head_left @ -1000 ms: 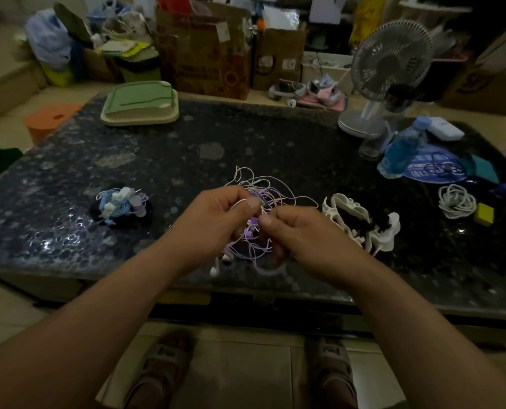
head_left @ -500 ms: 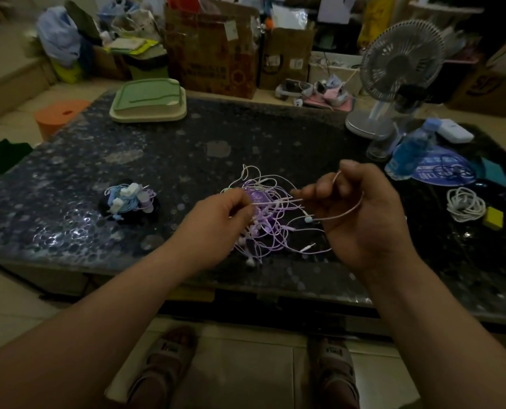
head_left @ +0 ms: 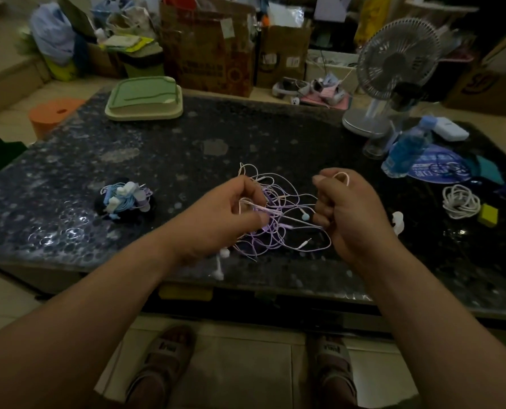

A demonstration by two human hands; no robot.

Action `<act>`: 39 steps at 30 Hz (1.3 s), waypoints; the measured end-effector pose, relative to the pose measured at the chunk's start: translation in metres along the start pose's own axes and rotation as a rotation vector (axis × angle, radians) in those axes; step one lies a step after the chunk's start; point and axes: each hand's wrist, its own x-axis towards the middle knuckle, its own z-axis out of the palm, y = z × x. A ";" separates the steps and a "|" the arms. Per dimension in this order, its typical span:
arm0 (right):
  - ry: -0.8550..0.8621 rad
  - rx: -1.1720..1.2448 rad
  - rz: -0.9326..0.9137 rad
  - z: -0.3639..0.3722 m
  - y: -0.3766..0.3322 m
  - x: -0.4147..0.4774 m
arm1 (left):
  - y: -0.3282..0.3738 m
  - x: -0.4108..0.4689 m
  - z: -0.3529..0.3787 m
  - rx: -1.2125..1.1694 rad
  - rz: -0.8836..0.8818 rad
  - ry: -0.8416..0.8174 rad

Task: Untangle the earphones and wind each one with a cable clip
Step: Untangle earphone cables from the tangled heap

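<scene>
A dim, cluttered room with cardboard boxes and bags lies behind a dark speckled stone desk (head_left: 186,143). Near the front edge of the desk, between the two hands, a tangle of earphones (head_left: 278,228) in purple and pale pink is partly lifted off the surface. The left hand (head_left: 231,214) pinches a few strands at the tangle's left side. The right hand (head_left: 349,208) is curled round a pale cable, and a small loop of it shows above the forefinger. A blue earbud (head_left: 304,215) hangs between the hands. To the left on the desk lies a bundle of wound earphones (head_left: 124,199). To the right are a white cable coil (head_left: 459,202), a blue bottle (head_left: 405,152) and a fan (head_left: 393,63).
</scene>
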 end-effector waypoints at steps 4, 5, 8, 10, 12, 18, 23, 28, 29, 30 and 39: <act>0.000 -0.096 0.000 -0.004 -0.004 0.000 | 0.001 0.000 0.000 0.202 0.128 0.070; -0.008 -0.159 -0.001 -0.004 -0.004 -0.001 | 0.000 0.001 0.000 0.182 0.137 0.110; -0.120 -0.563 -0.044 -0.002 -0.004 -0.011 | -0.003 0.005 -0.003 -0.098 0.029 0.199; -0.344 -0.766 -0.084 -0.001 -0.001 -0.018 | -0.003 0.006 -0.004 -0.238 -0.050 0.289; -0.553 -0.780 -0.103 -0.001 0.001 -0.025 | -0.005 0.010 -0.005 -0.383 -0.118 0.402; -0.617 -0.285 -0.163 -0.012 -0.012 -0.031 | -0.025 0.015 -0.019 -0.603 -0.303 0.565; -0.378 0.270 -0.179 -0.014 -0.019 -0.027 | -0.041 0.020 -0.025 -0.771 -0.390 0.534; -0.280 0.330 -0.228 -0.017 -0.018 -0.020 | -0.042 0.021 -0.021 -0.782 -0.445 0.505; -0.300 0.349 -0.221 -0.019 -0.019 -0.020 | -0.044 0.022 -0.023 -0.795 -0.457 0.505; -0.333 0.374 -0.204 -0.019 -0.021 -0.022 | -0.046 0.023 -0.024 -0.799 -0.467 0.516; -0.293 -0.129 0.299 0.006 0.013 -0.029 | -0.025 0.025 -0.019 -0.956 -0.297 0.567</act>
